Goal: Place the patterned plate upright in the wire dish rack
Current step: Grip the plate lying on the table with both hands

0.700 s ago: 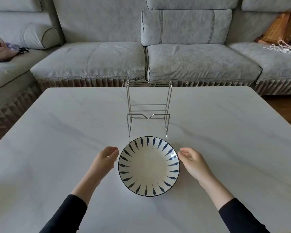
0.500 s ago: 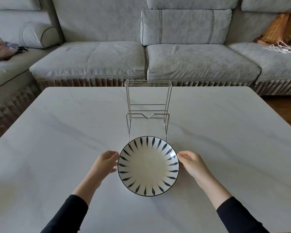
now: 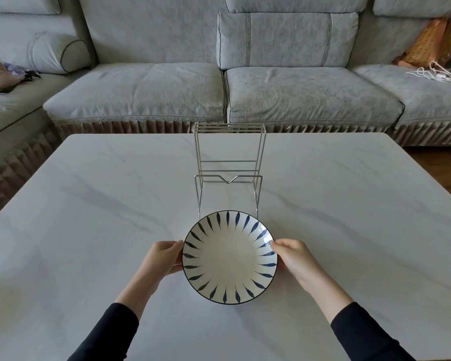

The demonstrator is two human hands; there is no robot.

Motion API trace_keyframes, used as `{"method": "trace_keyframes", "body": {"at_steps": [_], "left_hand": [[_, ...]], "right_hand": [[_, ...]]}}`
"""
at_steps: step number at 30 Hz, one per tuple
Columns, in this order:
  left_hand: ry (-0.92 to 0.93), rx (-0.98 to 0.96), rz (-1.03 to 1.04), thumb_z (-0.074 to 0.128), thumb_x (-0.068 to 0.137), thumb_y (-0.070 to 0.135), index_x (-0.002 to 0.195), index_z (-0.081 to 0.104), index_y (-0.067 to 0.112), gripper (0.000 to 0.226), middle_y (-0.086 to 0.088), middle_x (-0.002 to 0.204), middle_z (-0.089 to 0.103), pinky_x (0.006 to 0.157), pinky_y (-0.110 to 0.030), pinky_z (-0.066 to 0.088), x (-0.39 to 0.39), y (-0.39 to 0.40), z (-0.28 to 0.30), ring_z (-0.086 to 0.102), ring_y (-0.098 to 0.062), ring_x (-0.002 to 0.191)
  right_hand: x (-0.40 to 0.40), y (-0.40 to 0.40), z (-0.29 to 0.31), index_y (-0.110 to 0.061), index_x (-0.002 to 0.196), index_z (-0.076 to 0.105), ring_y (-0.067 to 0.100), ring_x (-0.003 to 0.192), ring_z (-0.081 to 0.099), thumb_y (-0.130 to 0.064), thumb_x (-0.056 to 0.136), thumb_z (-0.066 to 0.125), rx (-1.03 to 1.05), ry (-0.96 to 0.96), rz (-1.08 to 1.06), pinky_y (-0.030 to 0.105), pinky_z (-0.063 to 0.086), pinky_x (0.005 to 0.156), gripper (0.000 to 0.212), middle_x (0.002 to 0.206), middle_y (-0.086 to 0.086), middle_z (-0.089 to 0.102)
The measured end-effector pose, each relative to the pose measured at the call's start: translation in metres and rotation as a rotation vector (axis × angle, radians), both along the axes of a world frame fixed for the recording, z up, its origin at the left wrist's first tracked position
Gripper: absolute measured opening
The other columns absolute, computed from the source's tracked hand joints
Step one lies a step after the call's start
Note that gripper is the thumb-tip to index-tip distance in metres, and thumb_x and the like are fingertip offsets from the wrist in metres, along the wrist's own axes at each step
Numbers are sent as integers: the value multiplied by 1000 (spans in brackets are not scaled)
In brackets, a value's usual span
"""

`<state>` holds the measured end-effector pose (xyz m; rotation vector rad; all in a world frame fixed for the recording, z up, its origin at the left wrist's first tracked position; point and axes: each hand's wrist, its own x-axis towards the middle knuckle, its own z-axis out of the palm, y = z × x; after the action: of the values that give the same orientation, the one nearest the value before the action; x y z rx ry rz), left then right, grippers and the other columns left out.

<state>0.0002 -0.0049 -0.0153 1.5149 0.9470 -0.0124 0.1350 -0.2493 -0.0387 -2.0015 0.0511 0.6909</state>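
Note:
The patterned plate [image 3: 229,257], white with dark blue leaf strokes round its rim, lies flat on the marble table [image 3: 89,217] near me. My left hand [image 3: 163,257] grips its left rim and my right hand [image 3: 290,256] grips its right rim, fingers curled over the edges. Just behind the plate stands the wire dish rack [image 3: 229,162], a tall empty frame of thin metal bars, its front legs almost touching the plate's far edge.
A grey sectional sofa [image 3: 219,95] runs along the table's far side. On it lie a pinkish cloth [image 3: 0,74] at the left and an orange bag [image 3: 432,45] with a white cable [image 3: 432,74] at the right. Wooden floor shows at the right.
Both hands have closed in from beside the plate and now hold its left and right rims. The plate and rack have not shifted.

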Motion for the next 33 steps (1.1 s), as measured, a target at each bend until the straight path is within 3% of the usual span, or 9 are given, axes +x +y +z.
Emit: {"method": "trace_keyframes", "body": {"at_steps": [3,4,8,11,13,15,18,22,33], "left_hand": [[5,-33,16,47,95,17,88,74,-2,33,-18,91,78,63,-23,58,0,1,1,74,-29,91],[5,-52,21,47,95,16,87,74,-1,33,-17,90,78,64,-24,58,0,2,1,74,-28,90],[-15,-136,22,49,95,16,88,74,1,30,-14,88,79,67,-28,59,-2,4,3,75,-27,86],[-22,-162,9,54,93,15,91,75,0,26,-14,89,79,65,-26,60,-3,4,3,75,-26,87],[-25,-170,1,56,92,13,93,75,-1,23,-15,90,79,65,-26,60,-4,5,3,75,-26,86],[-25,-171,-5,57,92,11,94,74,-1,21,-16,90,78,65,-26,60,-4,6,3,76,-25,81],[-23,-166,-15,57,92,8,94,73,0,19,-16,90,78,63,-26,60,-5,7,3,76,-24,77],[-23,-155,-26,56,92,8,96,73,-1,19,-17,93,78,66,-27,61,-6,7,3,75,-27,84],[-129,-150,-19,54,94,6,101,73,1,21,-16,98,77,73,-29,59,-7,3,15,73,-30,95]], "right_hand": [[0,0,-1,11,103,47,14,79,37,-51,65,55,8,7,-9,33,24,78,72,93,37,58],[2,-1,-6,11,102,47,14,79,38,-50,65,56,24,11,-7,34,25,78,72,116,37,50],[-5,0,12,14,103,50,19,79,42,-38,74,59,117,95,-48,56,18,103,60,115,40,53],[-3,2,16,10,99,65,22,79,55,-18,89,56,127,127,-58,53,47,100,32,98,30,71],[-2,2,15,9,95,64,20,79,48,-25,85,58,107,96,-60,60,32,105,36,105,36,64],[-2,3,11,11,98,56,19,81,40,-35,75,58,65,64,-50,40,18,85,51,88,38,58],[-2,1,9,15,97,55,20,81,38,-22,82,52,57,69,-49,34,31,71,40,81,8,49],[-1,-4,6,6,83,66,20,75,45,-4,88,46,73,54,-53,34,39,70,23,77,8,56],[-2,-6,28,-8,73,70,25,69,64,4,90,49,191,-66,-134,29,59,62,30,77,11,70]]}}
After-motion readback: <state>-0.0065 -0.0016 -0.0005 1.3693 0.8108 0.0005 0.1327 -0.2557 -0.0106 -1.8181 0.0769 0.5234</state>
